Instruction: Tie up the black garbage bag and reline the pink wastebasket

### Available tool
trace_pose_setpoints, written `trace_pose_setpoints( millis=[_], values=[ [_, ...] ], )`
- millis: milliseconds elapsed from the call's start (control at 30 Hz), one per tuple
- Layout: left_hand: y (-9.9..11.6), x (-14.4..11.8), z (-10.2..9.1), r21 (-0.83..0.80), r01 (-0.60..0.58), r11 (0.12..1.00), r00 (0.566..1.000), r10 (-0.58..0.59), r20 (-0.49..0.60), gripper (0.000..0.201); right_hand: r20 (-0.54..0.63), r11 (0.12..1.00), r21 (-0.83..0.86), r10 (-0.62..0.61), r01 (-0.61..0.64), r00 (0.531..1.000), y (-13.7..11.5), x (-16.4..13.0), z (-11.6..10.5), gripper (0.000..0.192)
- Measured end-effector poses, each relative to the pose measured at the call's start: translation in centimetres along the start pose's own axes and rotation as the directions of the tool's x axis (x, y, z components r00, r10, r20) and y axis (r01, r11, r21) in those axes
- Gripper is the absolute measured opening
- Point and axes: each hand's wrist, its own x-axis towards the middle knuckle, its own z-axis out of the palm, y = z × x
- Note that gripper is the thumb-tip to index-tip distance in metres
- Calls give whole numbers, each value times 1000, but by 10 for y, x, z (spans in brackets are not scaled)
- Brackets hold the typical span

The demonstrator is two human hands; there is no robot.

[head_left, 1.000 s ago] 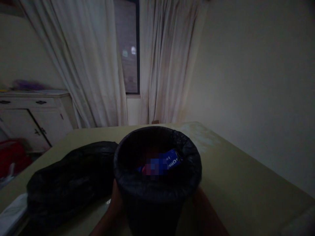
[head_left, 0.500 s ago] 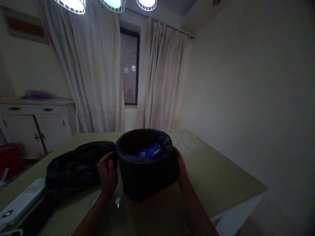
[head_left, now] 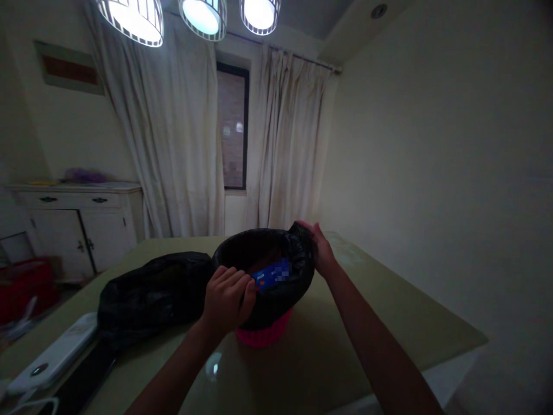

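A pink bin [head_left: 263, 336] stands on the table in front of me, lined with a black garbage bag [head_left: 276, 308] that is folded over its rim. My left hand [head_left: 228, 297] is closed on the bag's edge at the front left of the rim. At the right side, my right hand [head_left: 319, 248] grips a bunched part of the same bag, its fingers partly hidden by the plastic. Inside the bin lies a blue packet [head_left: 270, 275] with print on it, partly blurred. Most of the bin is covered by the bag.
Left of the bin lies another crumpled black plastic bag [head_left: 155, 291]. Nearer me are a white flat device [head_left: 56, 351] and a dark flat object [head_left: 86, 377], with a white cable beside them. A white cabinet [head_left: 56, 230] stands behind on the left.
The bag's overhang has been lifted, baring the bin's pink lower part. My left hand moved right onto the front rim; my right hand rose to the right rim. The view tilted up slightly.
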Motion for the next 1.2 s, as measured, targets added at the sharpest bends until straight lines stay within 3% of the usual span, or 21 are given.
trace_pose_setpoints(
  millis=[133, 233, 467, 600, 700, 800, 900, 967, 1067, 1133, 1200],
  values=[
    [7, 1, 5, 53, 28, 998, 999, -26, -33, 37, 312, 900, -406, -25, 157, 950, -31, 13, 29, 60],
    [10, 3, 7, 76, 57, 995, 998, -55, -34, 36, 385, 810, -518, -67, 275, 920, -34, 22, 49, 47],
    [15, 4, 15, 100, 69, 993, 996, -63, -59, 36, 317, 884, -446, 9, 141, 948, -32, 27, 87, 51],
    [18, 9, 25, 92, 57, 994, 997, -53, -48, 34, 410, 909, -394, 41, 136, 911, -47, 10, 115, 45],
    [17, 14, 30, 83, 67, 994, 998, -66, -15, 34, 497, 912, -293, -111, 287, 861, -70, 1, 136, 39],
    [14, 13, 26, -8, 63, 998, 995, -62, 81, 32, 447, 860, -230, -323, 456, 834, -104, 3, 145, 37],
    [10, 4, 13, -100, 6, 995, 989, 9, 145, 49, 342, 700, -349, -524, 623, 780, -137, 15, 133, 33],
    [6, -5, 1, -58, -44, 997, 989, 52, 139, 60, 295, 565, -474, -621, 676, 726, -152, 23, 113, 32],
    [-6, -18, -18, 12, -90, 996, 991, 88, 103, 45, 228, 436, -623, -694, 650, 683, -162, 36, 72, 36],
    [-18, -21, -28, 5, -96, 995, 994, 96, 61, 38, 176, 410, -705, -690, 579, 703, -163, 45, 41, 39],
    [-32, -18, -36, -4, -21, 1000, 1000, 21, -22, 31, 144, 370, -808, -631, 459, 762, -163, 52, 13, 38]
  ],
)
